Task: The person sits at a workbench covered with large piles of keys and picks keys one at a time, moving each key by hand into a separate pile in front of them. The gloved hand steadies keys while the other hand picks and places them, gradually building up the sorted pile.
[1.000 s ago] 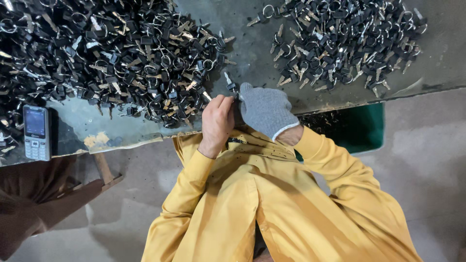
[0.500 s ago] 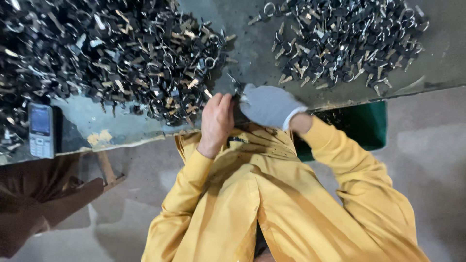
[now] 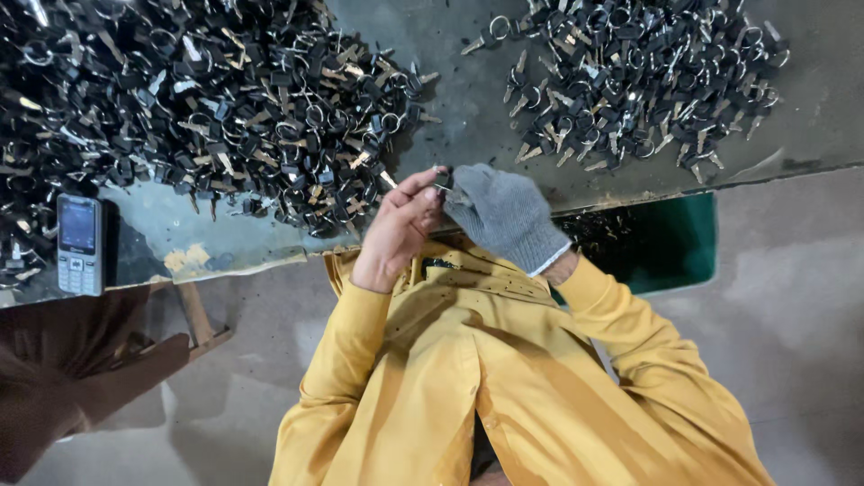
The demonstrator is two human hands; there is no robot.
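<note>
Grey concrete floor (image 3: 792,297) fills the lower part of the view, seen from above a person in a yellow shirt (image 3: 504,378). Across the top runs a dark, worn table (image 3: 468,54), its near edge chipped pale in one spot.

On the table's left half lies a big heap of keys (image 3: 207,99), dark-headed, many on small rings, spread right to the table's edge. A smaller pile (image 3: 630,81) of the same keys lies on the right half, well apart from the heap, with bare tabletop between them. A green bin (image 3: 670,238) sits below the table's edge on the right; small dark bits lie inside it, too dim to tell what they are. A grey phone (image 3: 79,245) rests face up on the table near its left end, just beside the heap.

Both hands meet at the table's near edge, between heap and pile. The bare left hand (image 3: 396,225) and the grey-gloved right hand (image 3: 504,211) together pinch one small dark key (image 3: 443,180), fingertips pressed on it from both sides.
</note>
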